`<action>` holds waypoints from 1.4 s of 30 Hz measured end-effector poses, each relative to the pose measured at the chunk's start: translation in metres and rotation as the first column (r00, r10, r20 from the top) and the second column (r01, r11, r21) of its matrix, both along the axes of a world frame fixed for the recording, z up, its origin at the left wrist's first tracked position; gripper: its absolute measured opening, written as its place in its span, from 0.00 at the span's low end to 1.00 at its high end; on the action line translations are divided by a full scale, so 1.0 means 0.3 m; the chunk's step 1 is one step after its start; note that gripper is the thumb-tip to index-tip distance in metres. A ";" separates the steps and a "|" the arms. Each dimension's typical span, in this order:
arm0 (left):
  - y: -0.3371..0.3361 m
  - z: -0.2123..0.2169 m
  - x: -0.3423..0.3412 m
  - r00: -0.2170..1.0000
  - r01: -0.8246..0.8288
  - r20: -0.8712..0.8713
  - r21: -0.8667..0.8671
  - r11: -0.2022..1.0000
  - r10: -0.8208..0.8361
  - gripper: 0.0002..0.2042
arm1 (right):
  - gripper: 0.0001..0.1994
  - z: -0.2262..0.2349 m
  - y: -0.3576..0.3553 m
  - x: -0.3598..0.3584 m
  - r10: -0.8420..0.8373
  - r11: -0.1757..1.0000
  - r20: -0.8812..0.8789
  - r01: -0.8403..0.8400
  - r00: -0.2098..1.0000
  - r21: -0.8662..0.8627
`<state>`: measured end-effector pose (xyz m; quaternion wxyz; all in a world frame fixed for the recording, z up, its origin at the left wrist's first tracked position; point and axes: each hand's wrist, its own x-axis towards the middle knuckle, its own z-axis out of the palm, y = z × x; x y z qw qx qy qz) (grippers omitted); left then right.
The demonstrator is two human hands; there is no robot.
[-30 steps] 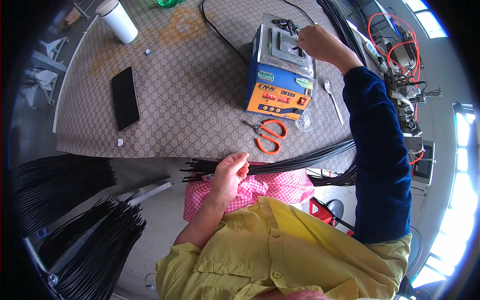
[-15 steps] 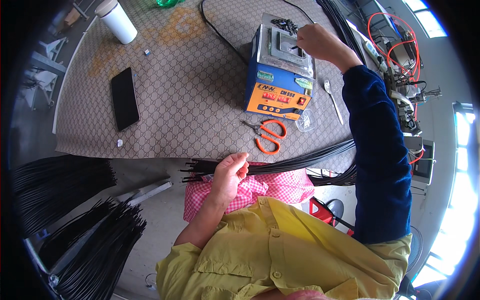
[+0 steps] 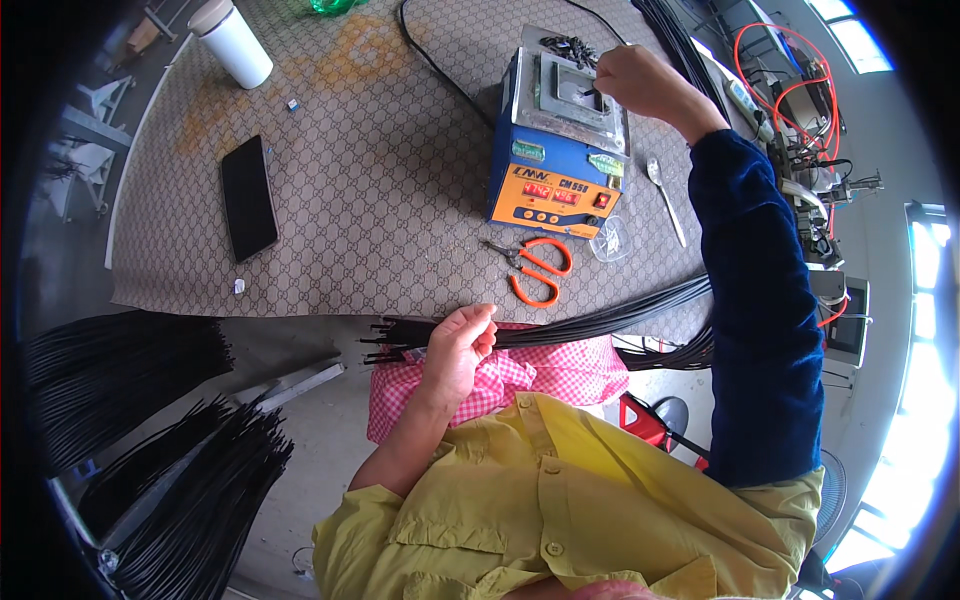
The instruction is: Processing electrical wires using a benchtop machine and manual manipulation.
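My right hand [image 3: 635, 80] is closed above the right side of the open top of a blue and orange solder pot [image 3: 560, 190]. A small dark tip [image 3: 598, 98] shows below its fingers over the molten-looking square bath [image 3: 578, 88]; what the fingers hold is mostly hidden. My left hand [image 3: 462, 338] is curled at the table's near edge, thumb against fingers, next to a bundle of black cables [image 3: 600, 318] across my lap. Whether anything is inside it I cannot make out. Orange-handled nippers [image 3: 540, 270] lie between the left hand and the pot.
A spoon [image 3: 666, 205] and a small clear dish [image 3: 610, 240] lie beside the pot. A black phone [image 3: 250, 198] and a white tumbler [image 3: 233, 45] are on the patterned table [image 3: 370, 200] at left. Black cable bundles [image 3: 200, 490] hang at lower left.
My right hand has shifted very slightly over the pot's top. The left hand keeps its place and curl.
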<state>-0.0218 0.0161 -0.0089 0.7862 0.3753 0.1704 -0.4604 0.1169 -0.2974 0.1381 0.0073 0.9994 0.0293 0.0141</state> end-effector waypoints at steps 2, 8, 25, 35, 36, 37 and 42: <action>0.002 0.000 0.000 1.000 0.001 0.003 0.002 1.000 -0.001 0.06 | 0.10 -0.005 -0.001 0.002 0.000 1.000 -0.009 0.000 1.000 0.006; 0.001 -0.002 -0.001 1.000 0.004 0.001 0.010 1.000 -0.004 0.06 | 0.10 0.002 0.005 -0.002 0.018 1.000 -0.018 -0.019 1.000 -0.025; -0.078 0.191 0.077 0.980 0.044 0.198 -0.173 0.984 -0.009 0.09 | 0.09 0.006 0.104 -0.304 -0.054 0.052 -0.204 0.206 0.978 0.977; -0.215 0.323 0.168 0.935 -0.001 0.335 -0.320 0.947 0.114 0.12 | 0.07 -0.029 0.161 -0.373 0.015 -0.174 -0.214 0.213 0.977 0.961; -0.222 0.328 0.172 0.935 -0.003 0.333 -0.337 0.941 0.123 0.12 | 0.07 -0.033 0.159 -0.376 0.027 -0.184 -0.211 0.212 0.977 0.960; -0.228 0.334 0.176 0.938 -0.007 0.322 -0.347 0.938 0.126 0.12 | 0.07 -0.037 0.158 -0.378 0.039 -0.195 -0.207 0.211 0.978 0.958; -0.247 0.351 0.192 0.949 -0.020 0.288 -0.358 0.933 0.130 0.12 | 0.07 -0.046 0.163 -0.387 0.070 -0.190 -0.201 0.211 0.977 0.959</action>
